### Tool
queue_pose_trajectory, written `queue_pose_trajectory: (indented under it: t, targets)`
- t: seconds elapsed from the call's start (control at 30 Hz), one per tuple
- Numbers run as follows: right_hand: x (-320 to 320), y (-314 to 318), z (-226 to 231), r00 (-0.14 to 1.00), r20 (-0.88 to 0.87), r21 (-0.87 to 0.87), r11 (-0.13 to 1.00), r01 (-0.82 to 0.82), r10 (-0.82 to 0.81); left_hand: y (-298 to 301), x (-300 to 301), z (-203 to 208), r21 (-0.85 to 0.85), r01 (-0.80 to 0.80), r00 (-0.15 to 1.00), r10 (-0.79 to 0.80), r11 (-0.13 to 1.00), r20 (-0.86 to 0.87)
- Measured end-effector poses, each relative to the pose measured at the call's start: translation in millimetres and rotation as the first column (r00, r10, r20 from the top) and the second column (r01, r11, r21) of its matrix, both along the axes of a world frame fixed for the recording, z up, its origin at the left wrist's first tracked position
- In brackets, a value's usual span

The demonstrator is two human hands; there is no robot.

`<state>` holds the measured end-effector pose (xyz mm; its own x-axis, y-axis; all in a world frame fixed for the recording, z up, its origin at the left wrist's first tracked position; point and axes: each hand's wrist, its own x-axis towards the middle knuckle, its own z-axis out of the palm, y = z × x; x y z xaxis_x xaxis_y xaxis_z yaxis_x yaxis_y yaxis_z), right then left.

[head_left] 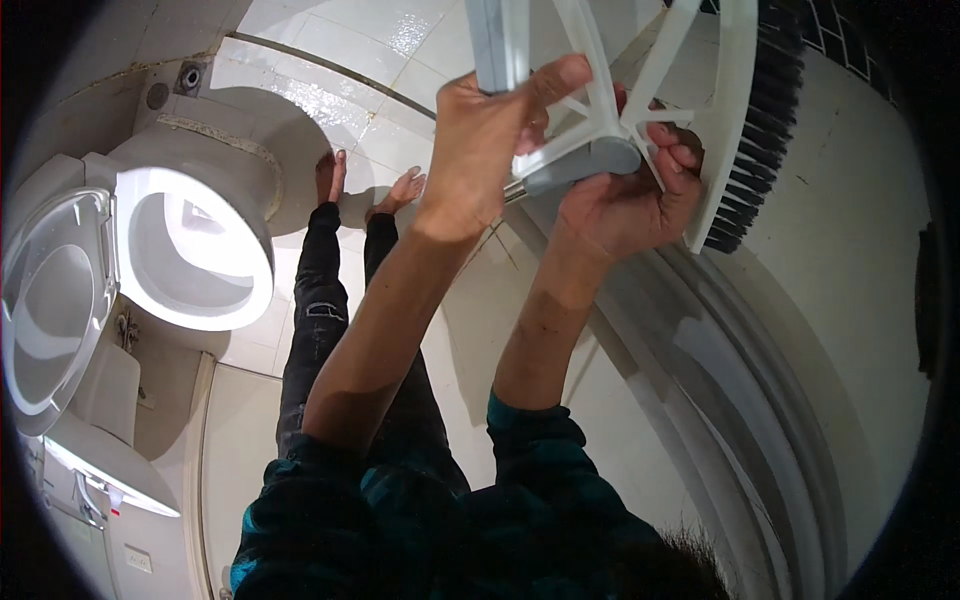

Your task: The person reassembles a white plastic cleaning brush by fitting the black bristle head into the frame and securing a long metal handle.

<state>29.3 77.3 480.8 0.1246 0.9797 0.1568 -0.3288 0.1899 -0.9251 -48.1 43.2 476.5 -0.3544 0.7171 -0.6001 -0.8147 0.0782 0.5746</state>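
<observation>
Both hands are up at the top, right of the middle, on a floor scrubbing brush with a white strutted frame (716,130) and a row of black bristles (765,120) along its right side. My left hand (475,150) closes around the grey and white bar (491,45) on the opposite side, thumb stretched over it. From below, my right hand (635,205) cups the grey pivot joint (614,156), its fingers curled around the white struts beside it. A short metal piece of the handle (514,191) shows between my wrists; the rest is hidden.
At left stands a white toilet (258,290) with its lid (60,330) raised. A floor drain (190,77) lies near the top left, by wet, shiny tiles (330,105). A raised grey curved edge (700,340) runs down the right. My bare feet (402,192) are on the tiles.
</observation>
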Motion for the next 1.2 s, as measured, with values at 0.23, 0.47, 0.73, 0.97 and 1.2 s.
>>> queue_pose_trajectory:
  t: [0.23,0.47,0.73,0.97,1.2]
  targets:
    - [-13.3,-0.5,-7.4,0.978,0.056,0.027,0.979,-0.205,0.203,3.5,-36.0,-19.0,-0.161,0.134,0.984,-0.112,0.978,0.14]
    - [-13.8,7.9,-17.1,0.962,0.222,0.105,0.977,-0.188,0.161,16.7,-36.2,-25.3,-0.224,0.226,0.965,-0.186,0.948,0.186]
    - [-17.6,10.3,-17.1,0.967,0.184,0.145,0.968,-0.203,0.175,16.5,-43.6,-14.5,-0.28,0.26,0.953,-0.198,0.924,0.231]
    - [-8.0,-15.4,-9.9,0.893,0.444,0.044,0.993,-0.111,0.08,1.6,-28.7,-32.2,-0.105,0.074,0.962,-0.043,0.992,0.269]
    - [16.6,-28.6,-16.1,0.993,0.079,-0.184,0.98,-0.069,0.085,-10.1,-23.0,-25.3,-0.137,0.265,0.899,-0.296,0.955,-0.323]
